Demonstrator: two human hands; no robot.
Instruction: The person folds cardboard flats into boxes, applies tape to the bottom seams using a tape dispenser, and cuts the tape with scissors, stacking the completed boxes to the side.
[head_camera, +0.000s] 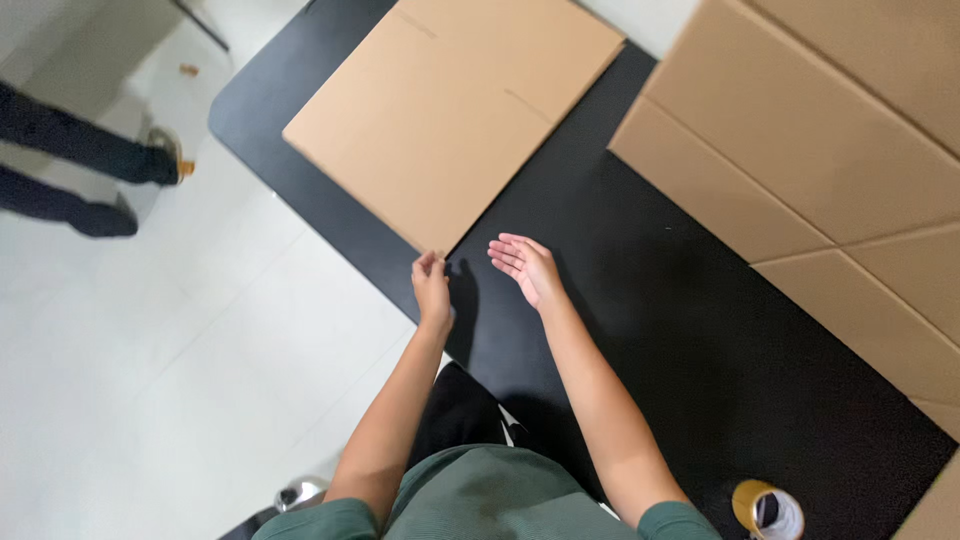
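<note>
Black table (640, 330): left hand (432, 288) pinches flat cardboard's (450, 110) near corner, right hand (527, 268) open beside

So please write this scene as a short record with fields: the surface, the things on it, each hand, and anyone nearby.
surface: black table, on a white floor
flat cardboard: one sheet lying on the table, its near corner by the hands
larger cardboard: at the right, creased, partly out of frame
tape roll: on the table's near right side
left hand: at the sheet's near corner, fingers curled; a grip cannot be told
right hand: open, palm up, holding nothing, above the table
nearby: another person's legs at the left, on the floor
</note>
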